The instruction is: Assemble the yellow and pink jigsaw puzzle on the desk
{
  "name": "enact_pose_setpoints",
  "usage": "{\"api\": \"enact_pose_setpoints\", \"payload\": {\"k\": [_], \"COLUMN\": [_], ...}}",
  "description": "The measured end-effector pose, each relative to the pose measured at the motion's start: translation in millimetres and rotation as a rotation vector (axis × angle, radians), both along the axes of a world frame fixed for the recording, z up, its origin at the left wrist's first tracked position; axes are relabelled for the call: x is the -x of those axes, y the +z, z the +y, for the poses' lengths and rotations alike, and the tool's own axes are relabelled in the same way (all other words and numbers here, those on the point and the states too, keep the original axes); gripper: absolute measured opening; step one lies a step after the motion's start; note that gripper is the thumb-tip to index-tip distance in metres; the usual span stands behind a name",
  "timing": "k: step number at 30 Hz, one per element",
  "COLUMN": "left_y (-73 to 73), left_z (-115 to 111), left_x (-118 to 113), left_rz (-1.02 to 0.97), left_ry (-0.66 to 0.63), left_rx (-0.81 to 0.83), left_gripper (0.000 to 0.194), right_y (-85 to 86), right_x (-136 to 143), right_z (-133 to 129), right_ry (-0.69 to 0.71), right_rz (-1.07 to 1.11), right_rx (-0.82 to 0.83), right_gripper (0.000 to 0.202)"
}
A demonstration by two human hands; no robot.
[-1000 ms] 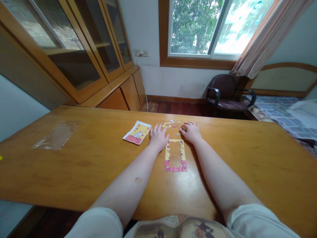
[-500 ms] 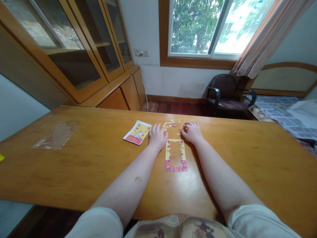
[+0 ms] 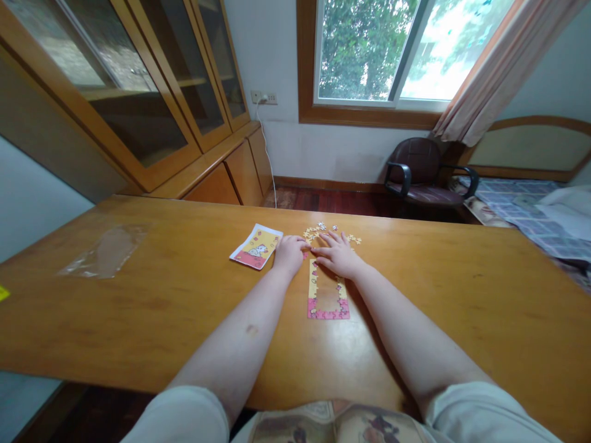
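A rectangular border of joined jigsaw pieces, yellow above and pink at the bottom, lies on the wooden table with a hollow middle. My left hand is just past its upper left corner, fingers bent together around a small pink puzzle piece that is mostly hidden. My right hand reaches across the border's top edge, palm down and fingers apart; it covers the upper right corner. Loose puzzle pieces, yellow and white, are scattered beyond both hands. Touching or close to my left hand is a picture card showing a white cartoon animal.
A crumpled clear plastic bag lies on the left of the table. Behind the table are a glass-fronted cabinet, an office chair and a bed. A yellow thing shows at the left edge.
My right hand has moved left from the loose pieces to the top of the border, close to my left hand. The left hand's fingers have drawn in and now point right.
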State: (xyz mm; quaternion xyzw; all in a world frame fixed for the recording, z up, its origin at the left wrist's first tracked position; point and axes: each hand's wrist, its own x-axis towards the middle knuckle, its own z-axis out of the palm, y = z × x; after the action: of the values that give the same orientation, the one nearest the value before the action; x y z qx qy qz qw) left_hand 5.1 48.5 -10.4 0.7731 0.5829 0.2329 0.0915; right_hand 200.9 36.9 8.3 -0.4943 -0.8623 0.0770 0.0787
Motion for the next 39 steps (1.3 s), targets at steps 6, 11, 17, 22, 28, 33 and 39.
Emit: {"api": "enact_pose_setpoints", "payload": {"k": [6, 11, 17, 22, 28, 33, 39], "left_y": [-1.1, 5.0, 3.3, 0.0, 9.1, 13.6, 12.8], "left_z": [-5, -5, -8, -9, -9, -10, -9], "left_x": [-5, -5, -10, -12, -9, -8, -6], "left_rz": [0.063, 0.073, 0.115, 0.125, 0.089, 0.05, 0.005], "left_ry": [-0.052, 0.036, -0.075, -0.084, -0.01, 0.046, 0.089], "left_rx": [-0.037, -0.009, -0.026, -0.031, -0.017, -0.047, -0.051], "left_gripper": [0.021, 0.025, 0.036, 0.031, 0.027, 0.035, 0.035], "right_y": [-5.8, -5.9, -0.9, -8.6, -11.4, -7.7, -4.9], "right_x": [-9, -15, -4, -17, -37, -28, -28], "right_z": [10, 10, 2, 16, 26, 31, 27], "right_ry": [-0.316, -0.31, -0.061, -0.403, -0.526, -0.503, -0.45], "right_rz": [-0.051, -0.021, 0.033, 0.001, -0.019, -0.051, -0.015], "right_rx": [-0.066, -0.06, -0.034, -0.137, -0.079, 0.021, 0.034], "right_gripper": [0.053, 0.044, 0.039, 0.056, 0.06, 0.058, 0.045]}}
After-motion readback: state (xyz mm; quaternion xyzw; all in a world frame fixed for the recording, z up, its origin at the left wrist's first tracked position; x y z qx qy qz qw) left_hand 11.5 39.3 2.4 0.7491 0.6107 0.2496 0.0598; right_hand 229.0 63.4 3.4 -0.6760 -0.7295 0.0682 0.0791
